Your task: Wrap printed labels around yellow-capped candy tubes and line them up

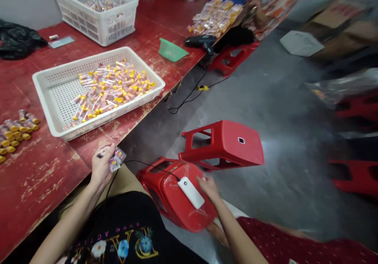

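My left hand (102, 163) is closed around a few small clear plastic packets (116, 160) with colourful printing, just off the front edge of the red table (56, 177). By the right side of a red plastic stool (177, 191) is my right hand (209, 187), its fingers curled. Whether anything is inside them is hidden. A white power bank (191, 193) lies on that stool beside this hand, with a black cable running from it toward my lap. On the table, a shallow white tray (56, 129) holds many small clear tubes (110, 88) with yellow caps.
More yellow-capped tubes (17, 130) stand grouped at the table's left. Behind the tray are a deep white crate (94, 27), a green bowl (173, 50) and a power tool (202, 41). Another red stool (242, 142) stands on the floor. Another person's arm (260, 17) is at the far end.
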`<state>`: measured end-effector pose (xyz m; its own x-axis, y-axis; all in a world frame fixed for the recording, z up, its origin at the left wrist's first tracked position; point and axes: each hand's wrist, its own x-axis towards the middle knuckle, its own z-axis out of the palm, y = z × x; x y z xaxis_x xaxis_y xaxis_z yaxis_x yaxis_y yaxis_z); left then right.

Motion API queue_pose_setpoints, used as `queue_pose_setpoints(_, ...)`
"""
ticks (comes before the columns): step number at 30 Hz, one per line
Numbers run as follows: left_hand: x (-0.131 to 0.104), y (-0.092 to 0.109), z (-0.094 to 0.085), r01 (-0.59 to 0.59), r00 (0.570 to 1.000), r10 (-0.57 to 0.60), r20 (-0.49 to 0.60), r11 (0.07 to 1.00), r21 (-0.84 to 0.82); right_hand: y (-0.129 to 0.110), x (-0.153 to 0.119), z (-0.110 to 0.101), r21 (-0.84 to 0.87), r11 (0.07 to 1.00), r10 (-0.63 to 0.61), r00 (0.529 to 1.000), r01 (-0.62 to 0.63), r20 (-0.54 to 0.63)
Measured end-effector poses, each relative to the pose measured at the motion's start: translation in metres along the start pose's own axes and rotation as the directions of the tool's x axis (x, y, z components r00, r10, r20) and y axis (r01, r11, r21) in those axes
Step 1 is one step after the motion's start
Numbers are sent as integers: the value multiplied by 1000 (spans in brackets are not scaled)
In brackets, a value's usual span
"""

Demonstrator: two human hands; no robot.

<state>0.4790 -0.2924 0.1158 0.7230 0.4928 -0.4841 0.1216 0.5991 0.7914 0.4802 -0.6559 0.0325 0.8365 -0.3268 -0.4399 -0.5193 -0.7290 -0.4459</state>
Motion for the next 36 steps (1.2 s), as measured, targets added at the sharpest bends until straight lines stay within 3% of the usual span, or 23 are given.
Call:
queue_pose_setpoints(3,0,-4,6,-86,996,86,-9,996,-16,-53,-1,37,166,976,-162,981,144,102)
queue_pose_setpoints(5,1,-8,5,-140,990,140,-17,989,-43,-98,-19,62,388,888,-336,925,248,178)
queue_pose_setpoints(6,2,-10,3,-158,987,157,-15,986,-57,-121,-31,73,536,802,-428,880,264,207)
queue_pose_setpoints(8,4,-14,-4,-171,985,171,-8,983,-68,-161,-59,90,781,596,-561,791,184,242)
queue_pose_setpoints(9,5,-15,-8,-167,986,167,-7,984,-69,-178,-71,96,847,519,-588,768,120,252)
queue_pose_setpoints(10,5,-17,-12,-160,987,160,-10,985,-68,-191,-81,101,874,480,-590,763,70,263)
queue_pose_setpoints(12,5,-18,-21,-144,989,143,-29,987,-75,-209,-93,110,894,448,-553,795,30,251)
queue_pose_setpoints(14,7,-20,-28,-144,989,140,-53,985,-96,-216,-97,119,895,442,-527,825,63,202)
queue_pose_setpoints(16,9,-20,-34,-154,986,146,-79,981,-116,-217,-97,125,887,446,-559,812,122,169)
queue_pose_setpoints(20,16,-19,-42,-138,982,114,-150,977,-161,-208,-100,126,860,446,-710,684,249,170)
queue_pose_setpoints(23,18,-15,-44,-109,975,66,-210,974,-199,-196,-105,119,775,420,-798,598,472,68)
queue_pose_setpoints(27,18,-10,-45,-81,970,21,-240,966,-244,-185,-108,110,639,360,-849,523,680,-79)
queue_pose_setpoints(29,17,-8,-45,-81,973,24,-229,967,-243,-185,-106,106,521,298,-889,431,800,-154)
queue_pose_setpoints(33,11,-7,-47,-99,984,66,-168,975,-200,-191,-104,98,308,101,-949,185,946,-256)
queue_pose_setpoints(34,9,-7,-48,-106,986,78,-149,976,-189,-193,-105,95,277,62,-951,141,959,-274)
queue_pose_setpoints(36,6,-7,-49,-110,987,87,-135,978,-177,-194,-107,90,279,36,-952,119,960,-284)
